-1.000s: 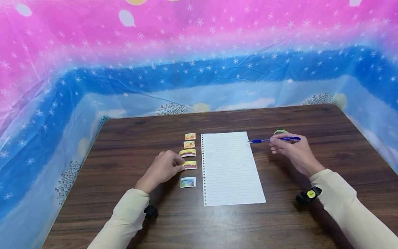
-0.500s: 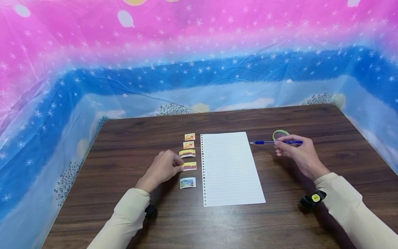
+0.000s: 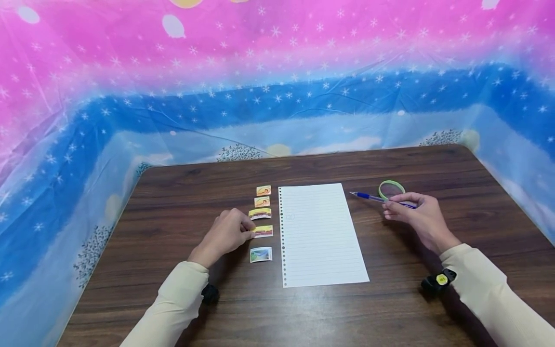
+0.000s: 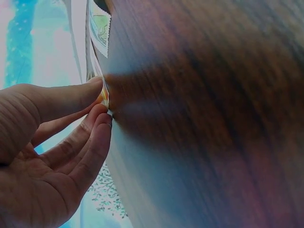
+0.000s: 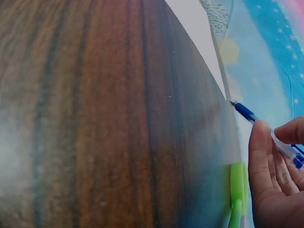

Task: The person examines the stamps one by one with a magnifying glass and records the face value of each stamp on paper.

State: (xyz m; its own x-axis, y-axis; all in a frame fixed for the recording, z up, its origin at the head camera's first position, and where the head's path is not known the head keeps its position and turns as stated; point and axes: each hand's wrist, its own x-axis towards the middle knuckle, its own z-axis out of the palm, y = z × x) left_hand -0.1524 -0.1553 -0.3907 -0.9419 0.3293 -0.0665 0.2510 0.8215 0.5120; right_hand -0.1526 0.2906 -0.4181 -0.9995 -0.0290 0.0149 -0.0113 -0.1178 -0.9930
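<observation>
My left hand (image 3: 223, 236) pinches the left edge of a yellow-and-red postage stamp (image 3: 263, 232) between thumb and fingers, low at the table. Similar yellow stamp (image 3: 260, 213) lies just above it, with two small orange stamps (image 3: 262, 202) further up the column. Below sits a landscape stamp (image 3: 261, 255) in blue and green; its toothed edge shows in the left wrist view. To the right of the column lies a lined, punched paper sheet (image 3: 323, 236) with a faint drawn mark. Right of the paper, my right hand (image 3: 418, 219) holds a blue pen (image 3: 367, 195), tip pointing left, off the sheet.
A green ring (image 3: 391, 182) lies on the dark wooden table (image 3: 329, 313), just behind the pen and right hand. A pink and blue snowflake cloth (image 3: 243, 106) hangs around the table's back and sides.
The right hand has drawn right and slightly toward me, and the pen has tilted with its tip higher; more of the green ring shows. The left hand stays on the same stamp.
</observation>
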